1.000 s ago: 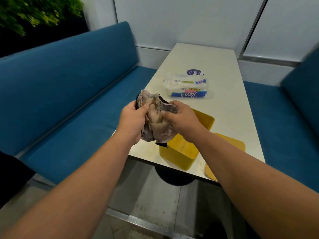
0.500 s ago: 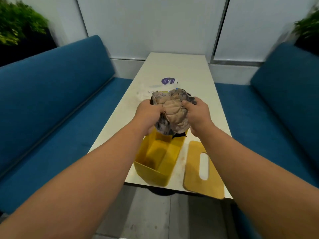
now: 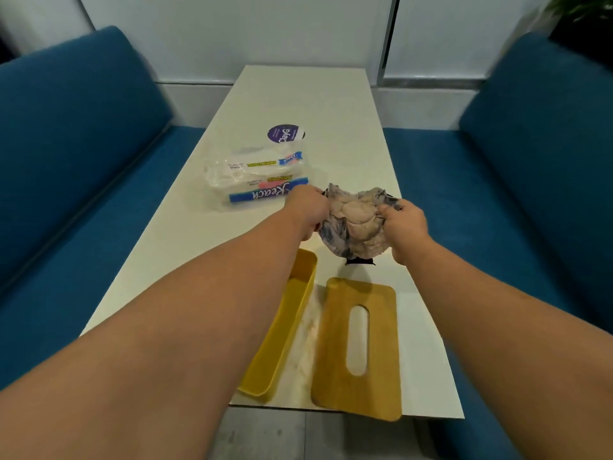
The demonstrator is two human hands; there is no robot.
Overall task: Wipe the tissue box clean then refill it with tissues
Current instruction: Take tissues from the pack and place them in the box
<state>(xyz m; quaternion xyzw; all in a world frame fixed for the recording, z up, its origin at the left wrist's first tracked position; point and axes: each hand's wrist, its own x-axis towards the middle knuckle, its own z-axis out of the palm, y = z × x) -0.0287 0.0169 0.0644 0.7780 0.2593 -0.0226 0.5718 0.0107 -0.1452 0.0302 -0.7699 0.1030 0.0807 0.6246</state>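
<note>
A crumpled grey-and-beige cloth (image 3: 353, 224) hangs in the air above the table, held from both sides. My left hand (image 3: 306, 207) grips its left edge and my right hand (image 3: 403, 224) grips its right edge. Below them the open yellow tissue box (image 3: 285, 330) stands near the table's front edge, partly hidden by my left forearm. Its wooden lid (image 3: 358, 350) with an oval slot lies flat to the right of the box. A clear plastic pack of tissues (image 3: 258, 180) with blue lettering lies further back on the left.
The narrow white table (image 3: 331, 101) runs away toward a white wall. A round purple sticker (image 3: 285, 134) sits behind the tissue pack. Blue benches (image 3: 83, 161) flank the table on both sides, the right one (image 3: 514, 161) close to the edge.
The view has swung to face the table squarely. Both hands have carried the cloth forward and right, off the box opening, and pulled it slightly wider.
</note>
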